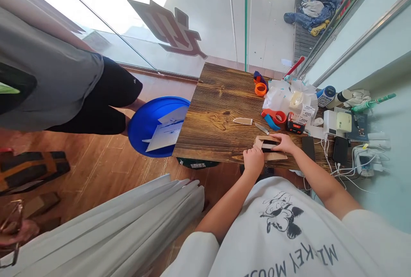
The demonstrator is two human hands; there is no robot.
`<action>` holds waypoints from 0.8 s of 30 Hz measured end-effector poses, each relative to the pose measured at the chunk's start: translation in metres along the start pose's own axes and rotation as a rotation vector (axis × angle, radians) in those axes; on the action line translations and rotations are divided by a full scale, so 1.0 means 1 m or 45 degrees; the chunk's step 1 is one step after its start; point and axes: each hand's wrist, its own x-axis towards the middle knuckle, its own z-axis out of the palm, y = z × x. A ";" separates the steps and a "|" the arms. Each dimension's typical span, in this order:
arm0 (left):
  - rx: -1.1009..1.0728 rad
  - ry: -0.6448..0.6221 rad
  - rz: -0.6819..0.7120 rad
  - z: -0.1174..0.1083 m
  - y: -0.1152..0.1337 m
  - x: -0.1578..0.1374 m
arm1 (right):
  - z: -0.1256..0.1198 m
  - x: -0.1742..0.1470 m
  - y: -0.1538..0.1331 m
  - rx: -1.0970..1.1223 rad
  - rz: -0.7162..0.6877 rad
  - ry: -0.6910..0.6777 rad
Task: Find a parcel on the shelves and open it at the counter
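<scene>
Brown folded cardboard piece (276, 156), a dark opening and a pale strip at its middle, held at the near edge of the dark-grained wooden table (218, 93); left hand (254, 160) at its left side, fingers curled closed on it; right hand (284, 143) at its far right side, thumb and fingers gripping it, fingertips too small to make out. Just beyond, a slim grey blade-shaped piece (262, 128) lies near the right hand; farther left, a flat brown knife-shaped piece with a white border (243, 121). To the right, a black-and-red block-shaped battery (294, 123); beyond it, a red ring-shaped item with a blue part (278, 117). At the table's left end, a round blue plastic tub (138, 125) holds white sheets (163, 135); beside it, a person in grey top and black shorts (102, 93).
</scene>
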 end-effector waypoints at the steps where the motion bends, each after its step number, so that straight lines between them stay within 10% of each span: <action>1: 0.003 -0.008 -0.004 0.000 0.000 -0.004 | 0.000 -0.002 -0.001 0.001 -0.011 -0.009; 16: 0.126 -0.198 0.008 -0.056 -0.001 0.024 | -0.016 0.043 -0.019 0.069 0.154 -0.221; 24: 0.147 -0.039 -0.019 -0.085 0.008 0.003 | -0.036 0.031 -0.062 0.138 0.055 -0.176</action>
